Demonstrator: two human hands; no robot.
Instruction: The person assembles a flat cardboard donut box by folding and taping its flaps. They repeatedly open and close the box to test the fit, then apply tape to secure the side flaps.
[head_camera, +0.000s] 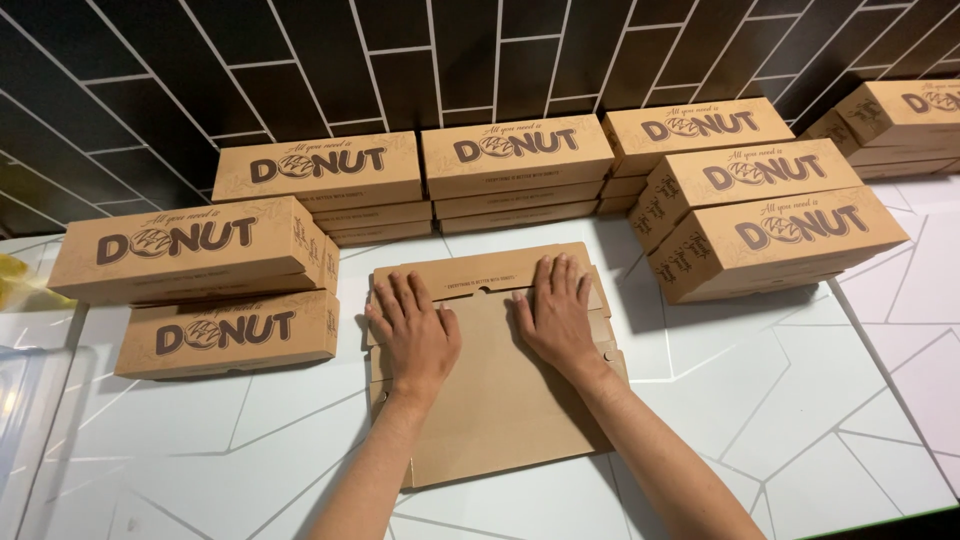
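Seen from above: two bare hands pressed flat on an unfolded cardboard box (495, 400) lying in the middle of a white counter (800, 400) with thin grey lines. Left hand (415, 330) palm down on the box's left part, fingers spread and straight, gripping nothing. Right hand (558, 310) palm down just beside it on the right, fingers likewise flat and released, tips reaching the folded far flap (480, 270). Box directly under both palms, long axis running away from the body toward the wall, tilted slightly leftward; both hands about equally near the far flap. Around it, stacks of finished brown boxes (190, 250) at left, along the back (515, 155) and at right (780, 240). Behind, a wall of dark tiles (300, 60).
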